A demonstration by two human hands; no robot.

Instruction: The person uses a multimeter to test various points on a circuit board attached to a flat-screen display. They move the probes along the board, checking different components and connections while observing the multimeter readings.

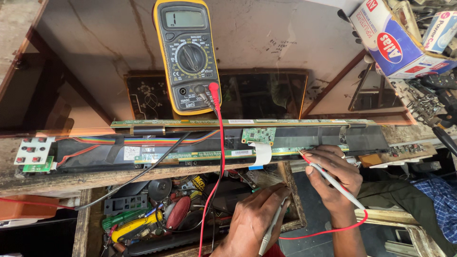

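Note:
A yellow-cased multimeter (187, 56) lies on a glossy display panel (119, 43), its black and red leads running down toward me. My right hand (333, 176) pinches the red probe (312, 164), whose tip touches the long green circuit strip (209, 154) along the panel's lower edge. My left hand (254, 219) holds the other grey probe (272, 226) low, away from the board, above an open drawer. A small green board (258, 134) with a white flat cable (260, 154) sits just left of the red probe's tip.
An open wooden drawer (157, 214) below holds screwdrivers, pliers and other tools. A small button board (33, 153) hangs at the left with rainbow ribbon wire (143, 140). Cardboard boxes (395, 40) and clutter fill the upper right. Blue checked cloth (440, 197) lies at the right.

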